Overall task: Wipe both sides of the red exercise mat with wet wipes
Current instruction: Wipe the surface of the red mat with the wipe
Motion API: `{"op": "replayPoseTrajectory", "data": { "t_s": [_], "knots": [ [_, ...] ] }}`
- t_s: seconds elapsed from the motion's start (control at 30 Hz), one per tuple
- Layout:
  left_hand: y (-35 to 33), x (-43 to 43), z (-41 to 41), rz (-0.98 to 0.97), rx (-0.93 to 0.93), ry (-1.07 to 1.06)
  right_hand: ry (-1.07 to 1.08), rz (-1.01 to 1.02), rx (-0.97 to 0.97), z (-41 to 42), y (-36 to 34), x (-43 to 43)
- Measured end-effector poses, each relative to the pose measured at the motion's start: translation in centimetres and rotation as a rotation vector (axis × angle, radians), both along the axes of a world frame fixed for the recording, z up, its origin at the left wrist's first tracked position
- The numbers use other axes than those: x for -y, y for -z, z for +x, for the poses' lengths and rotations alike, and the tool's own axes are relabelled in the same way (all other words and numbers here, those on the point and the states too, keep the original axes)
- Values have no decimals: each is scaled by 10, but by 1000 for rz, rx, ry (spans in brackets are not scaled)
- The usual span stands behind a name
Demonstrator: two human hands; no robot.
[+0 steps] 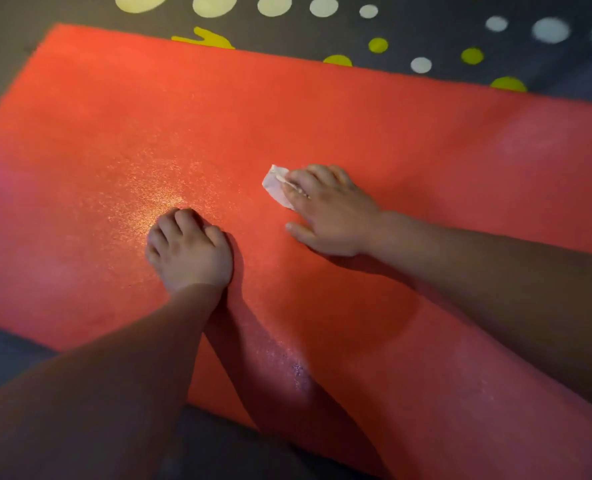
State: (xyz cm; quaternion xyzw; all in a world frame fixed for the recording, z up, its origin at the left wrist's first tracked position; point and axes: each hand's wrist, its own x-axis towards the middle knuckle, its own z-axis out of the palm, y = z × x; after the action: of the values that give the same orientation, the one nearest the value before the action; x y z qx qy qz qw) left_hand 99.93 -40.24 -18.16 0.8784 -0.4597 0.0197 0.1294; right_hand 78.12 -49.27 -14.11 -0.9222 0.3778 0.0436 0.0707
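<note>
Red mat [322, 116] flat on dark spotted rug [426, 32], fills most of view. Left hand [189, 251] near-centre, fingers curled under, holding nothing, propped on mat. Right of it, wet wipe [274, 186] pinned under flat fingers of right hand [325, 211].

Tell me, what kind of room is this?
Probably a home floor, maybe a playroom: a red mat lies flat on a grey rug with yellow and white dots.
</note>
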Motion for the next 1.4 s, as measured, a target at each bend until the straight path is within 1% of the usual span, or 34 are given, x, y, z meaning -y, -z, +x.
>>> {"op": "replayPoseTrajectory", "data": {
  "t_s": [0.07, 0.17, 0.3, 0.37, 0.43, 0.5, 0.7, 0.83, 1.0, 1.1, 1.27, 1.33, 1.4],
  "knots": [
    [-5, 3, -2, 28, -34, 0, -37, -24, 20, -8, -1, -11],
    [-15, 13, -6, 68, -66, -13, -56, -2, 58, -11, 2, -28],
    [-22, 43, -24, -16, -128, 129, 28, 69, 117, -7, 7, -34],
    [-18, 58, -32, -70, -155, 170, 69, 59, 171, -3, 7, -29],
    [-9, 64, -39, -84, -115, 192, 118, 41, 224, 1, 4, -20],
    [0, 64, -41, -68, -13, 196, 152, 32, 232, 4, 2, -9],
    [4, 65, -40, -18, 58, 179, 34, 20, 167, -13, 1, -9],
    [6, 66, -39, -25, 53, 178, -2, 101, 122, -25, 9, -21],
    [6, 66, -39, -28, 68, 182, 98, 4, 144, -10, 0, -18],
    [4, 66, -40, -12, 61, 178, 89, 58, 109, -6, -3, -14],
    [4, 67, -40, -11, 65, 172, 119, 37, 72, -18, -8, -20],
    [4, 68, -40, -6, 65, 170, 132, 17, 114, -20, -10, -20],
    [5, 67, -41, -7, 74, 171, 142, -50, 187, -21, -9, -18]
  ]
}}
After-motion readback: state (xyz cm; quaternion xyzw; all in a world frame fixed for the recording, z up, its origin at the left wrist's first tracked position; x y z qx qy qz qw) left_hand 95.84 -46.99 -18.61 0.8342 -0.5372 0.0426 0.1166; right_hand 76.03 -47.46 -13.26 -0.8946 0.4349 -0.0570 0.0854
